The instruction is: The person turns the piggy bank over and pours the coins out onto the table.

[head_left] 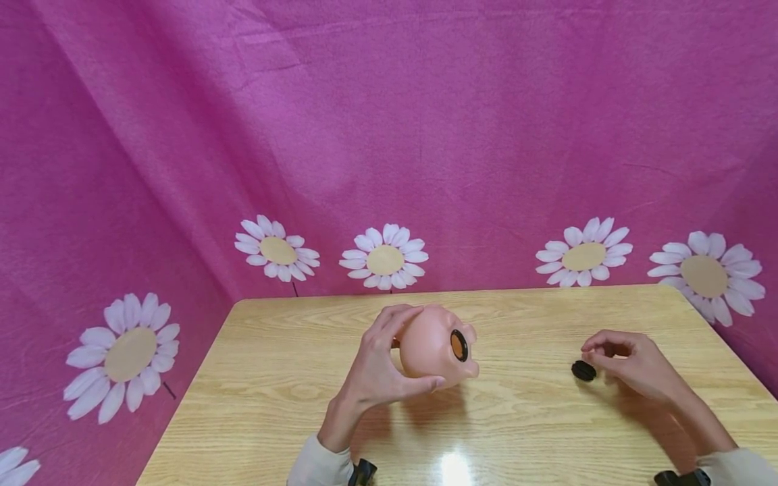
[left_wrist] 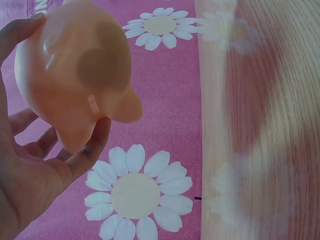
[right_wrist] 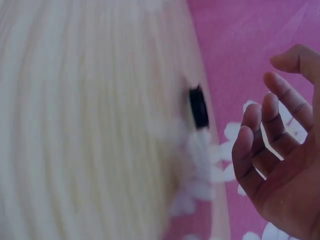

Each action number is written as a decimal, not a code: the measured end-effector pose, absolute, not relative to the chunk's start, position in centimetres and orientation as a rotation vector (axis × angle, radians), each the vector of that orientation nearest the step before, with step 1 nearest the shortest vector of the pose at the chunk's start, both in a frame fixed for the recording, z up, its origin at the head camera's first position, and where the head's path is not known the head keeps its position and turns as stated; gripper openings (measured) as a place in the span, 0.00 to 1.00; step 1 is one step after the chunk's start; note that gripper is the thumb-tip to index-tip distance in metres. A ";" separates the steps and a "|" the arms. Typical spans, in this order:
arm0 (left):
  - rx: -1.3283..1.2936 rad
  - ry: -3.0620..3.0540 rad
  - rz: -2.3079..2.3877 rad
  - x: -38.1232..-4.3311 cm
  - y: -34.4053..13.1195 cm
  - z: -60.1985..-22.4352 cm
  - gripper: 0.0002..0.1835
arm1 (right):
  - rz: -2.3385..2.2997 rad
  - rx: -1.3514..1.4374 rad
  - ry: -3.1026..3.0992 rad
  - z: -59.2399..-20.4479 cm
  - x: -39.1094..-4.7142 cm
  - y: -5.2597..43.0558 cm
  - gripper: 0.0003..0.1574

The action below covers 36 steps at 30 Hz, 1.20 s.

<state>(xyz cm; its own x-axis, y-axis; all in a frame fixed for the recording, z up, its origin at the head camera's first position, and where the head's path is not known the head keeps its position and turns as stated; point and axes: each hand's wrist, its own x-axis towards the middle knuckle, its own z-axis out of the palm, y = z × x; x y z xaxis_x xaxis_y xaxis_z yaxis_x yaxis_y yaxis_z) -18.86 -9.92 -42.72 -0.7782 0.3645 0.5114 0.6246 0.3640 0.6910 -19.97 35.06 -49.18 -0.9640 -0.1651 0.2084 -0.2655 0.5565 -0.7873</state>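
Seemingly steadies pink pig clamped in left grip, probably needing parted right grip to pinch lower-right black plug.

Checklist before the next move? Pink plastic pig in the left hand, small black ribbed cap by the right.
1. Left hand grips the round-bodied pink plastic pig: ok.
2. Round black-rimmed opening is free of the cap and turned toward the right hand's side: ok.
3. Small round black ribbed cap is in view, on the pale wood-grain table: ok.
4. Right hand holds the cap: not ok; close by, but the right wrist view shows a gap.
5. Cap fits the opening: cannot tell.
6. Pig is empty inside: cannot tell.
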 end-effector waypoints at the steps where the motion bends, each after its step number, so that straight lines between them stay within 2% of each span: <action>1: -0.880 -2.354 -1.375 -18.9 -9.9 -42.7 0.52 | 1.393 0.373 -2.670 -49.0 -20.0 34.6 0.04; 20: -0.878 -2.322 -1.384 -18.9 -9.7 -42.8 0.51 | 1.535 0.591 -2.566 -44.9 -19.6 24.7 0.13; 30: -0.845 -2.316 -1.403 -18.8 -9.4 -42.9 0.51 | 1.631 0.736 -2.503 -44.4 -19.4 21.1 0.25; 36: -0.826 -2.309 -1.417 -18.8 -9.3 -42.9 0.51 | 1.747 0.838 -2.448 -44.5 -19.3 19.9 0.40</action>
